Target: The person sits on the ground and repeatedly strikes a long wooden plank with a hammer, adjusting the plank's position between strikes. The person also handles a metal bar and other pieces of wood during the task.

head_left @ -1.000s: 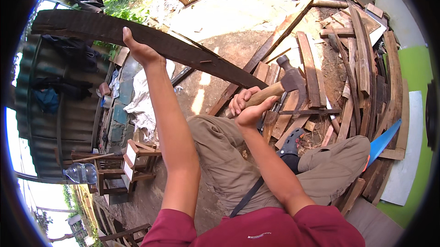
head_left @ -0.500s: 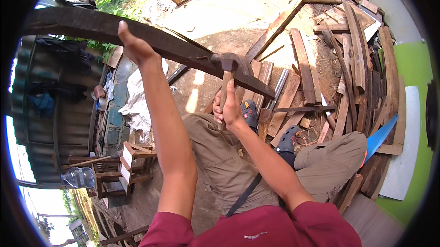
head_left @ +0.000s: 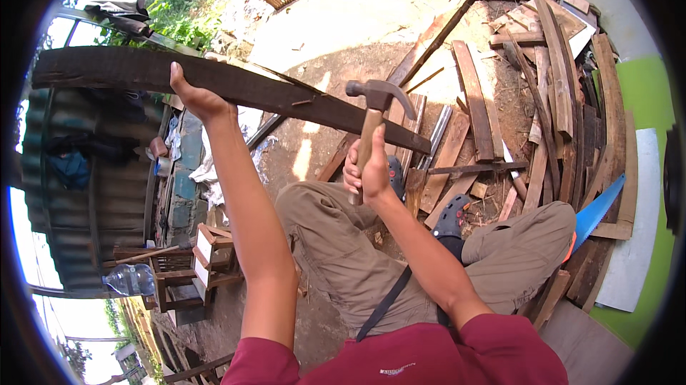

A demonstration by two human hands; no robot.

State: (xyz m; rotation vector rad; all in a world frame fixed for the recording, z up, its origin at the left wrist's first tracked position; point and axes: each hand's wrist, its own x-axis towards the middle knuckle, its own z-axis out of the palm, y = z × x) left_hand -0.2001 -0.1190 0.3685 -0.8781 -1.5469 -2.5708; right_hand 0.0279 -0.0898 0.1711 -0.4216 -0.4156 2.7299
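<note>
My left hand (head_left: pixel 194 96) grips a long dark weathered plank (head_left: pixel 250 87) from below and holds it up across the view. A bent nail sticks out of the plank near its middle. My right hand (head_left: pixel 366 170) is closed on the wooden handle of a claw hammer (head_left: pixel 376 93), held upright with its steel head just in front of the plank's lower edge. My knees in khaki trousers (head_left: pixel 336 242) are bent below both hands.
Several loose boards (head_left: pixel 543 99) lie piled on the dirt at the right, with a blue-bladed saw (head_left: pixel 597 210) beside my right leg. A small wooden stool (head_left: pixel 186 263) and a plastic bottle (head_left: pixel 132 279) sit at the lower left, next to a corrugated metal wall (head_left: pixel 78 192).
My right hand has swung the hammer from low at the right up to the plank, turning it upright. The left hand keeps holding the plank in about the same place.
</note>
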